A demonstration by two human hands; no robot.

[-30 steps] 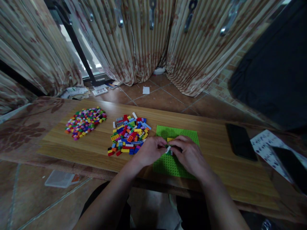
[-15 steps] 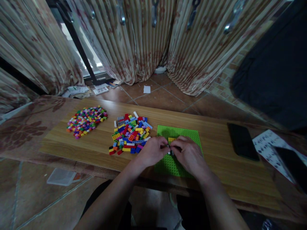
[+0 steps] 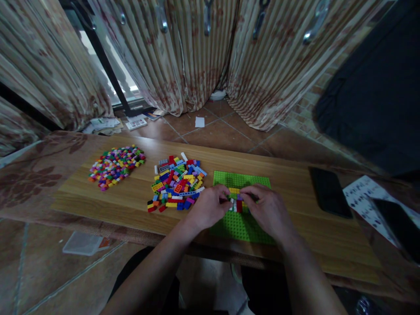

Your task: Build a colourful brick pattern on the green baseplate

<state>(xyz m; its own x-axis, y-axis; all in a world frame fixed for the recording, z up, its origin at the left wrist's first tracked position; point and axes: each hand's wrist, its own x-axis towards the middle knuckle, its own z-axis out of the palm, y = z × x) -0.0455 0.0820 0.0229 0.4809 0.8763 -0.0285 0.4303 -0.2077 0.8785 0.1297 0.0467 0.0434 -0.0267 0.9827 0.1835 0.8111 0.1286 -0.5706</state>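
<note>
A small build of toy bricks in yellow, purple, red and white sits on the green baseplate. At its left edge is my left hand, thumb and index finger curled in a pinch beside the white bricks; anything between those fingertips is too small to name. My right hand reaches the build from the right. Its thumb and index finger are bent close to the purple and yellow bricks, and whether they grip one is hidden.
Left of the baseplate lies a heap of mixed bricks, with a pile of smaller pieces farther left. A black phone rests on the wooden board. Beyond it are a printed sheet and another dark device.
My right hand has shifted slightly right, off the middle of the build. Red and purple bricks between the hands now show. My left hand stays almost in place.
</note>
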